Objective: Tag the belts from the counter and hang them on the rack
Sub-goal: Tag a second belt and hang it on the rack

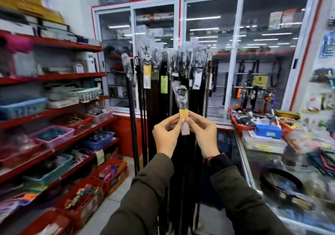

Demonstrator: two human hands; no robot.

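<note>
A rack (174, 51) of several dark belts stands straight ahead, some carrying yellow, green and white tags. One black belt (181, 97) with a plastic-wrapped buckle hangs in front. A yellow and white tag (184, 115) sits on it just below the buckle. My left hand (167, 131) and my right hand (202, 131) both pinch this tag from either side with their fingertips. On the glass counter (253, 155) at the right lies a coiled black belt (282, 182).
Red shelves (54, 111) with baskets of small goods run along the left. Red boxes (85, 196) stand on the floor by them. A glass-fronted cabinet (208, 53) is behind the rack. Red trays (241, 124) and piled goods cover the counter.
</note>
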